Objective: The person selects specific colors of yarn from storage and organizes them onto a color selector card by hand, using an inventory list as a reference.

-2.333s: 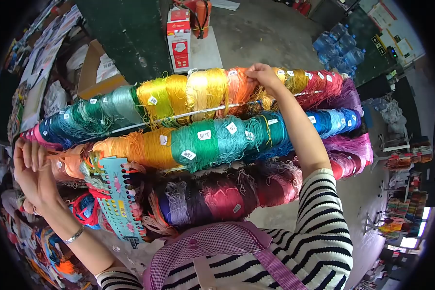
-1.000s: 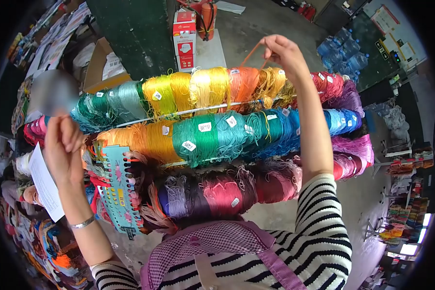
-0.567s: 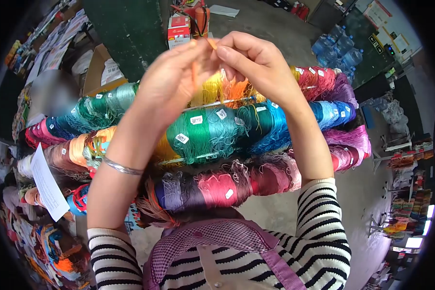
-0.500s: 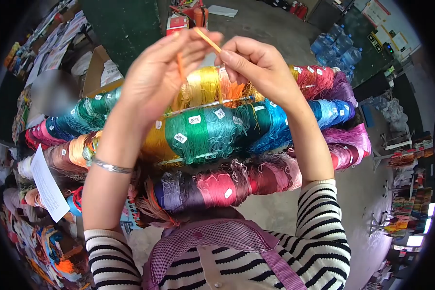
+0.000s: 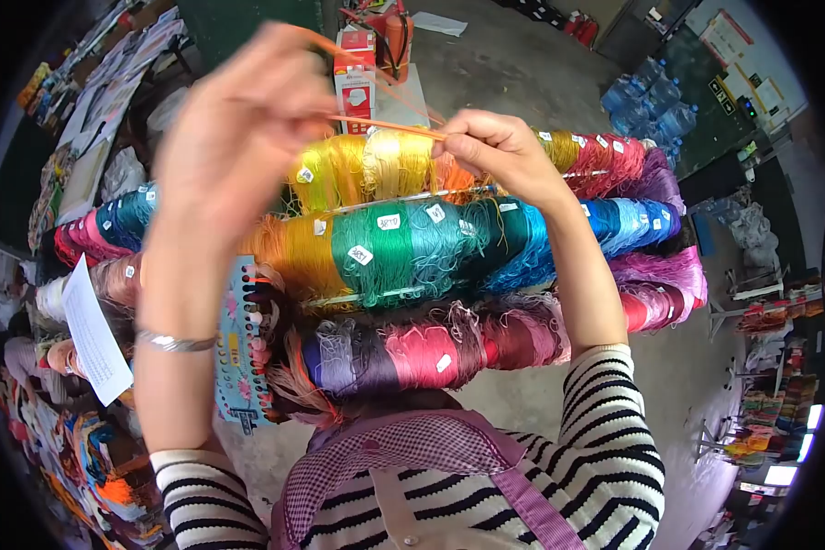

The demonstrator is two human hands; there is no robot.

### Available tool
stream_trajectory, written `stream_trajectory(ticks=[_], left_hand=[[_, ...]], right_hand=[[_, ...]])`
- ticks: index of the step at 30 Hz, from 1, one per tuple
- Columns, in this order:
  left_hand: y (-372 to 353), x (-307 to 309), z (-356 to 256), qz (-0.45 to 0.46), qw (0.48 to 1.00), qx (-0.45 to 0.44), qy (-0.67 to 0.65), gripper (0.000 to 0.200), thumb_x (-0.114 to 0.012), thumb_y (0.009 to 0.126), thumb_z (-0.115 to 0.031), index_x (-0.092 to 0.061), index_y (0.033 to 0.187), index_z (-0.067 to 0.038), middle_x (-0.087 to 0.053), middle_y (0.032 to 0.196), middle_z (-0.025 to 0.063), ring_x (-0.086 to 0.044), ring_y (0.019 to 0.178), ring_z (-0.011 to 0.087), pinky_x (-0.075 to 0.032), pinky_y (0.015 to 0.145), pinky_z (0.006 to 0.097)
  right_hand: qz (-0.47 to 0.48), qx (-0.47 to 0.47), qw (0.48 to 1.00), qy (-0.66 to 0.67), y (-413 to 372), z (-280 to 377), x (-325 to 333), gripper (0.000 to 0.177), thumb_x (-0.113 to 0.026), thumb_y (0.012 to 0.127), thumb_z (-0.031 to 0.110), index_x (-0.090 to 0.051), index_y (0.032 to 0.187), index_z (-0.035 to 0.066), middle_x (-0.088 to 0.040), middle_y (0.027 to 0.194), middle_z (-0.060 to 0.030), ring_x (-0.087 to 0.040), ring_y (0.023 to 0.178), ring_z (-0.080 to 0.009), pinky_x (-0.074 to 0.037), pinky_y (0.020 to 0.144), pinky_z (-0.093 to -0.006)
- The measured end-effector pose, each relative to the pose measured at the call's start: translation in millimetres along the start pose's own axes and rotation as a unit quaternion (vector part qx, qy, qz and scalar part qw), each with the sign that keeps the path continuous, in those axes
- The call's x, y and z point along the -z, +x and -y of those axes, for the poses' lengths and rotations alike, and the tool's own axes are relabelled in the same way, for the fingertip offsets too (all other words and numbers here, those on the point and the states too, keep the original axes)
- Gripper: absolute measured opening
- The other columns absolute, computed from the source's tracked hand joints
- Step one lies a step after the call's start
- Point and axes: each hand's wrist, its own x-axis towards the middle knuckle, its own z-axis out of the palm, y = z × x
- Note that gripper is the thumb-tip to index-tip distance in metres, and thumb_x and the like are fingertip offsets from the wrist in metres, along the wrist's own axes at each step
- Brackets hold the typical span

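Orange thread [image 5: 385,123] stretches in a loop of strands between my two hands, above the rows of coloured skeins. My right hand [image 5: 500,151] pinches one end of it between thumb and fingers. At the upper left my left hand [image 5: 243,119] is smeared by motion. Its fingers look curled, with the thread running from them at two places. Beneath the hands hang yellow skeins [image 5: 399,165], and nearer to me green skeins [image 5: 385,246] with small white number labels. Pink skeins [image 5: 435,353] lie in the nearest row.
A blue card with holes [image 5: 238,348] holds thread samples beside the rack. White paper [image 5: 96,335] sticks up at left. Beyond stand a fire extinguisher [image 5: 397,44], red-and-white boxes [image 5: 355,92] and large water bottles [image 5: 651,105]. More threads hang at far right.
My left hand has swung left, away from the right hand, drawing the orange thread out long between them. The right hand has shifted slightly right and down. The view has shifted a little.
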Motion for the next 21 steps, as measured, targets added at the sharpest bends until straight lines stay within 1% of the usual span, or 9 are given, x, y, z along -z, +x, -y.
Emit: stream_trajectory(ticks=[1, 3, 4, 5, 9, 12, 16, 19, 21], left_hand=[[-13, -17, -19, -0.044, 0.998, -0.048, -0.002, 0.02, -0.038, 0.1, -0.012, -0.048, 0.087, -0.001, -0.028, 0.06, -0.0033, -0.027, 0.054, 0.0078, -0.027, 0.054, 0.0243], [-49, -18, -74, -0.026, 0.987, -0.108, 0.115, 0.021, -0.032, 0.1, -0.008, -0.047, 0.099, 0.007, -0.029, 0.063, -0.0022, -0.025, 0.053, 0.0072, -0.026, 0.054, 0.023], [-77, 0, -116, -0.031, 0.965, -0.145, 0.214, 0.027, -0.032, 0.099, -0.007, -0.045, 0.115, 0.011, -0.05, 0.076, 0.0046, -0.029, 0.055, 0.0066, -0.028, 0.055, 0.0223], [-114, 13, -161, -0.101, 0.915, -0.188, 0.342, 0.036, -0.032, 0.099, -0.008, -0.038, 0.129, 0.011, -0.058, 0.113, 0.0194, -0.052, 0.074, 0.0115, -0.04, 0.067, 0.0221], [-242, -1, -247, -0.309, 0.759, -0.305, 0.486, 0.036, -0.033, 0.099, -0.008, -0.037, 0.129, 0.01, -0.057, 0.114, 0.0188, -0.052, 0.076, 0.0116, -0.04, 0.068, 0.0222], [-325, -21, -254, -0.406, 0.668, -0.352, 0.515, 0.036, -0.033, 0.098, -0.008, -0.037, 0.13, 0.01, -0.057, 0.114, 0.0183, -0.052, 0.077, 0.0116, -0.04, 0.069, 0.0222], [-412, -38, -234, -0.508, 0.574, -0.39, 0.511, 0.037, -0.034, 0.098, -0.008, -0.037, 0.13, 0.01, -0.056, 0.114, 0.0177, -0.052, 0.078, 0.0118, -0.04, 0.07, 0.0223], [-450, -40, -213, -0.557, 0.53, -0.395, 0.502, 0.037, -0.034, 0.098, -0.008, -0.037, 0.131, 0.009, -0.056, 0.114, 0.0173, -0.052, 0.08, 0.0118, -0.04, 0.071, 0.0223], [-468, -39, -202, -0.578, 0.511, -0.395, 0.499, 0.038, -0.035, 0.098, -0.008, -0.037, 0.131, 0.009, -0.056, 0.115, 0.017, -0.052, 0.08, 0.0119, -0.04, 0.072, 0.0224]], right_hand=[[0.012, -0.025, 1.0, 0.011, 0, -14, 9, 0.019, -0.055, 0.094, 0.019, -0.064, 0.09, 0.002, -0.051, 0.071, 0.0048, -0.04, 0.061, -0.0026, -0.033, 0.053, -0.0193], [-0.002, -0.024, 1.0, 0.006, -5, -65, 26, 0.021, -0.054, 0.095, 0.021, -0.063, 0.089, 0.004, -0.048, 0.069, 0.006, -0.036, 0.06, -0.0026, -0.029, 0.053, -0.0192], [-0.008, -0.069, 0.997, 0.035, -10, -88, 37, 0.021, -0.054, 0.095, 0.022, -0.063, 0.089, 0.004, -0.047, 0.068, 0.0066, -0.036, 0.06, -0.0026, -0.029, 0.054, -0.0191], [-0.014, -0.114, 0.991, 0.064, -15, -105, 44, 0.022, -0.053, 0.095, 0.023, -0.062, 0.089, 0.004, -0.045, 0.067, 0.0071, -0.037, 0.06, -0.0026, -0.03, 0.054, -0.019], [0.004, -0.142, 0.989, 0.045, -27, -142, 56, 0.022, -0.052, 0.096, 0.025, -0.062, 0.089, 0.006, -0.044, 0.066, 0.0071, -0.037, 0.059, -0.0029, -0.03, 0.055, -0.0187], [0.007, -0.215, 0.977, 0.005, -29, -163, 67, 0.023, -0.052, 0.096, 0.025, -0.062, 0.088, 0.006, -0.048, 0.068, 0.0064, -0.04, 0.061, -0.0036, -0.034, 0.056, -0.0195], [0.005, -0.196, 0.978, -0.068, -23, -181, 74, 0.026, -0.054, 0.095, 0.027, -0.062, 0.089, 0.004, -0.05, 0.069, 0.005, -0.044, 0.063, -0.0062, -0.039, 0.059, -0.022], [-0.069, -0.202, 0.938, -0.273, -11, -186, 72, 0.025, -0.061, 0.089, 0.027, -0.062, 0.092, 0.002, -0.059, 0.073, -0.0001, -0.055, 0.068, -0.0117, -0.045, 0.065, -0.0276], [-0.083, -0.215, 0.876, -0.424, 1, -178, 66, 0.03, -0.07, 0.074, 0.028, -0.064, 0.093, 0.005, -0.068, 0.083, -0.0115, -0.065, 0.078, -0.0233, -0.05, 0.07, -0.0351]])
